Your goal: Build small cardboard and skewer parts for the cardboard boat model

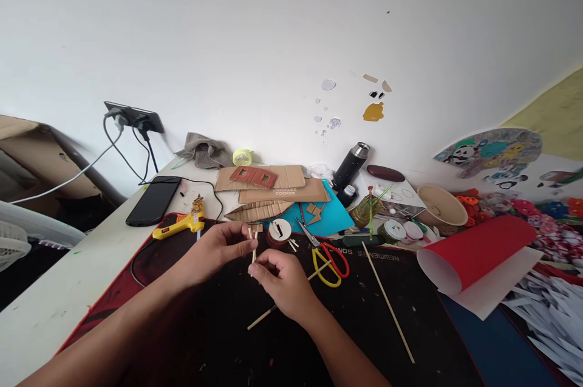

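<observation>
A: Taking the scissors (328,259) as the landmark, where are the hands?

B: Both are to the left of them. The left hand (223,250) is the farther off, and the right hand (283,282) is closer to the yellow handle.

A: And what are they gripping?

B: Small wooden sticks (254,246). The left thumb and fingers are closed on them, with the upper ends poking up past the fingertips. The right thumb and forefinger are pinched together at the lower end, so the sticks stand roughly upright between the two hands. How many there are, I can't tell.

A: Anything lying close to the scissors?

B: A long stick (261,319) runs slantwise under the right hand, its far end at the yellow handle. A second long stick (388,304) lies to the right of the scissors. Just left of the blades there are small white pieces (293,245), then a round white lid (279,229) with a dark bit on top.

A: Farther out?

B: The yellow glue gun (180,226) is well to the left, and blue paper (330,217) lies beyond the blades.
</observation>
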